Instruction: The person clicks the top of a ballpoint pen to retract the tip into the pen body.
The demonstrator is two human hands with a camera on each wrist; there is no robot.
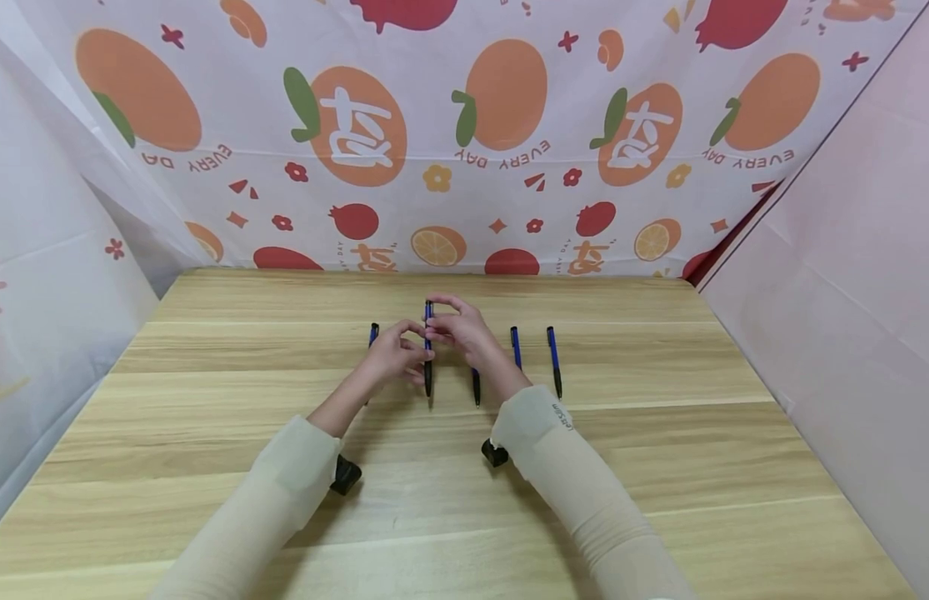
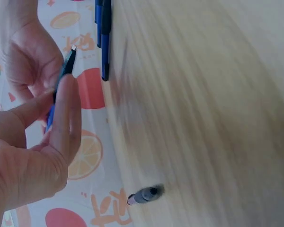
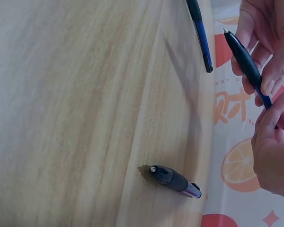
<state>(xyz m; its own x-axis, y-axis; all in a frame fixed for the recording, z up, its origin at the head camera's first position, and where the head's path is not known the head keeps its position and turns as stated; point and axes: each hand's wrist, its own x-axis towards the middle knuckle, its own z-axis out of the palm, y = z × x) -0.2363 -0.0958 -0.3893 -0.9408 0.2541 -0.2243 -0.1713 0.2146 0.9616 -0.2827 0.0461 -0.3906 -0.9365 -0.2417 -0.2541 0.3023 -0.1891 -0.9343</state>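
Both hands hold one blue pen with a black grip [image 1: 429, 367], raised above the table with its tip toward me. My left hand [image 1: 391, 354] pinches the pen's lower part between thumb and fingers. Near its upper end my right hand [image 1: 466, 333] pinches the same pen, one finger by its top. To the left lies a similar pen [image 1: 373, 335], partly behind the left hand. A pen [image 1: 476, 388] lies under the right hand, which hides its upper part. Farther right are two more pens, one [image 1: 516, 346] partly covered by the right forearm, the other [image 1: 555, 362] in full view.
The wood-grain table [image 1: 404, 517] runs back to a fruit-print curtain [image 1: 434, 200]. Pale cloth hangs at both sides. A small black device sits at the left wrist [image 1: 347, 475], and another black device [image 1: 495, 452] at the right.
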